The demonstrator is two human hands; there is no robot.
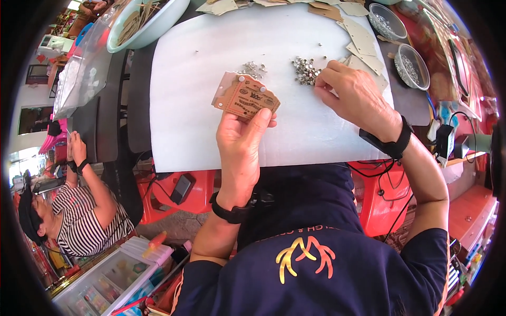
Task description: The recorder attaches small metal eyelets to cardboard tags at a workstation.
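Brown printed card tag (246,98) at frame centre, long axis tilted down to the right, clamped by left hand (240,145), right hand (356,97) fingertips pinched together at metal eyelet pile (305,70), upper centre, on white bench sheet (184,105)

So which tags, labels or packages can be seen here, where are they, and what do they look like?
Brown printed cardboard tags: a small stack held in the left hand over the white sheet, rectangular, with pale backing.
Blank beige cardboard tags: loose at the table's far right, beside the right hand.
Clear plastic bag: far left, holding small pale pieces.
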